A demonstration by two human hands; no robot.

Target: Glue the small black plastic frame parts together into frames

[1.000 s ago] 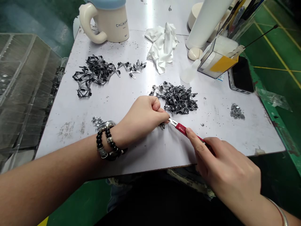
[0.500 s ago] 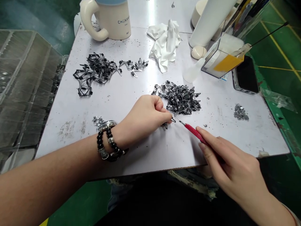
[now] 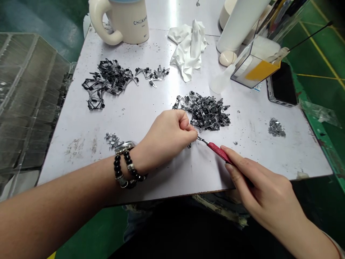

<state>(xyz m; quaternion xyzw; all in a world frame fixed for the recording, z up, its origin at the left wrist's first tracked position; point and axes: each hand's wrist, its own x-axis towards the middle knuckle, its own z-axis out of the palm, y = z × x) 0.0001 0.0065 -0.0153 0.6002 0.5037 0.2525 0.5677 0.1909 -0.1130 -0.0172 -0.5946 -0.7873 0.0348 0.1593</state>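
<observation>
My left hand (image 3: 171, 133) is closed, pinching a small black clip-like part (image 3: 189, 145) that is mostly hidden by the fingers. In my right hand (image 3: 258, 180) is a red-handled craft knife or pick (image 3: 219, 151), held like a pen. Its thin metal tip meets the small part at my left fingertips. Just beyond the left hand lies a heap of black and silver clip-like parts (image 3: 208, 113). A second heap of similar parts (image 3: 110, 77) spreads at the back left, with a few loose ones (image 3: 153, 75) beside it.
Small silver metal bits lie in piles at right (image 3: 276, 127) and by the left wrist (image 3: 111, 139). Behind stand a cream mug (image 3: 129, 23), a crumpled white cloth (image 3: 188, 50), a clear holder (image 3: 250, 68) and a phone (image 3: 283, 84). Plastic drawers (image 3: 27, 100) flank the table's left side.
My right hand has moved slightly left, bringing the red tool's tip from just short of the small part to contact with it. My left hand keeps its pinch.
</observation>
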